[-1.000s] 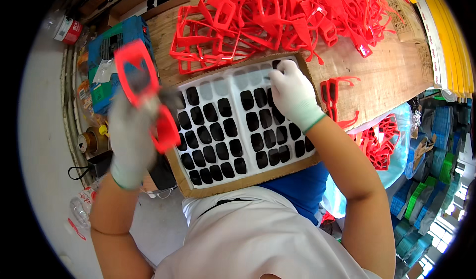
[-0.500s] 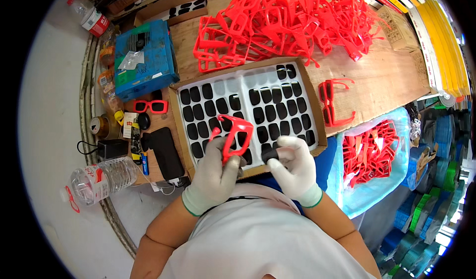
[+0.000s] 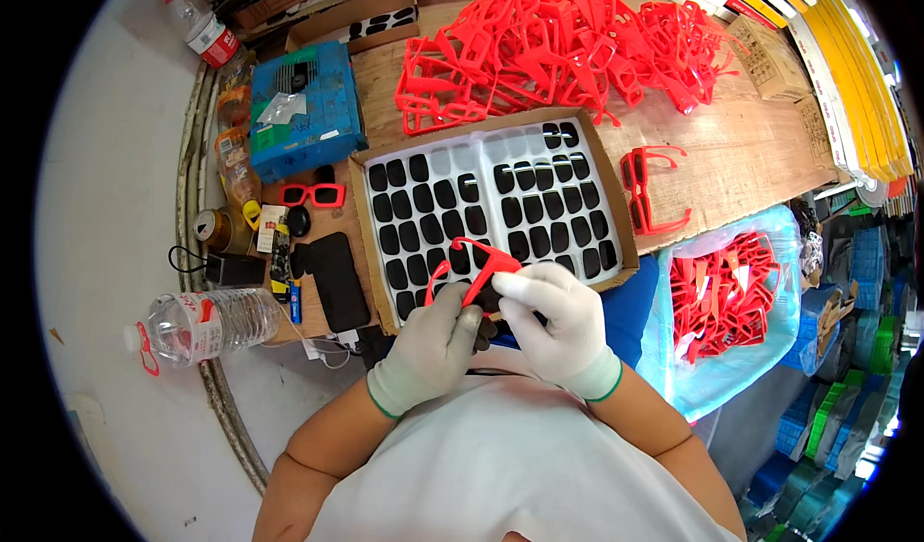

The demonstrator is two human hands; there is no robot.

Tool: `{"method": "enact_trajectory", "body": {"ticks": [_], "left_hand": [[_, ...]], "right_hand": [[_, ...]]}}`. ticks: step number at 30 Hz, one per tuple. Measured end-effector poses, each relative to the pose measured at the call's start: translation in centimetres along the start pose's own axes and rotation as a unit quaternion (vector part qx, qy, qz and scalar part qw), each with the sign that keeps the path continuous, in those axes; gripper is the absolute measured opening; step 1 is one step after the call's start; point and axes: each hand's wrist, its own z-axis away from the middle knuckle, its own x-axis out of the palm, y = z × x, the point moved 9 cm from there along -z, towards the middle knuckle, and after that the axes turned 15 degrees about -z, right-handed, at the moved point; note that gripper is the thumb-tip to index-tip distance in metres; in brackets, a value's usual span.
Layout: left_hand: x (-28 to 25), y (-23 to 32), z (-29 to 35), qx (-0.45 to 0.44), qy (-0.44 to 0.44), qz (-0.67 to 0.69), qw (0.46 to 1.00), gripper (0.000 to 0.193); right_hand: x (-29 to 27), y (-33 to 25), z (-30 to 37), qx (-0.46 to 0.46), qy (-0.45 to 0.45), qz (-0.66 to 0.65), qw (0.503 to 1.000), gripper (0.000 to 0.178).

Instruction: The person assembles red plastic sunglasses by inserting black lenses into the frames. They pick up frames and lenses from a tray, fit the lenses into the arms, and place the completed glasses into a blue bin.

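Note:
My left hand [image 3: 435, 348], in a white glove, is closed on a red eyeglass frame [image 3: 498, 265] above the near edge of a cardboard tray. The frame is tilted, with a temple arm sticking out. My gloved right hand [image 3: 560, 322] pinches a dark lens [image 3: 488, 298] against the frame's front; its fingertips partly hide the contact. Below, the tray [image 3: 360, 205] holds rows of dark lenses [image 3: 453, 224] in white pockets, some pockets bare. To its right lies a pair of red sunglasses [image 3: 639, 191], with another pair [image 3: 313, 194] at its left.
A big pile of red frames [image 3: 558, 46] covers the table's far side. More frames fill a blue-lined bin [image 3: 720, 374] at the right. On the left are a blue box [image 3: 306, 123], a phone [image 3: 337, 282], a black adapter [image 3: 236, 270] and a plastic bottle [image 3: 241, 321].
My right hand has moved left and brought the dark lens up against the red frame. The frame has turned in my left hand. The whole view has shifted slightly.

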Motion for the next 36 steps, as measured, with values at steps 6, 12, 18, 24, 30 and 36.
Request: {"method": "enact_trajectory", "body": {"ticks": [6,12,18,24,30,36], "left_hand": [[0.5,0.4,0.8,0.036,-0.065,0.073,0.995,0.029],[1.6,1.6,1.3,0.055,-0.148,0.085,0.984,0.031],[1.6,1.4,1.5,0.028,-0.129,0.095,0.987,0.028],[1.3,0.8,1.2,0.008,-0.052,0.082,0.995,0.026],[1.7,0.8,1.3,-0.014,-0.112,0.123,0.986,0.024],[1.7,0.6,1.2,-0.003,-0.088,0.082,0.993,0.023]], "right_hand": [[0.8,4.5,2.5,0.291,0.068,-0.419,0.857,0.029],[0.5,3.3,2.3,0.345,-0.070,-0.474,0.807,0.030],[1.0,3.9,3.1,0.355,-0.009,-0.499,0.790,0.029],[1.9,5.6,4.3,0.332,0.042,-0.491,0.804,0.028],[1.8,5.4,4.7,0.338,-0.007,-0.511,0.790,0.028],[1.8,5.6,5.1,0.330,-0.008,-0.494,0.804,0.028]]}}
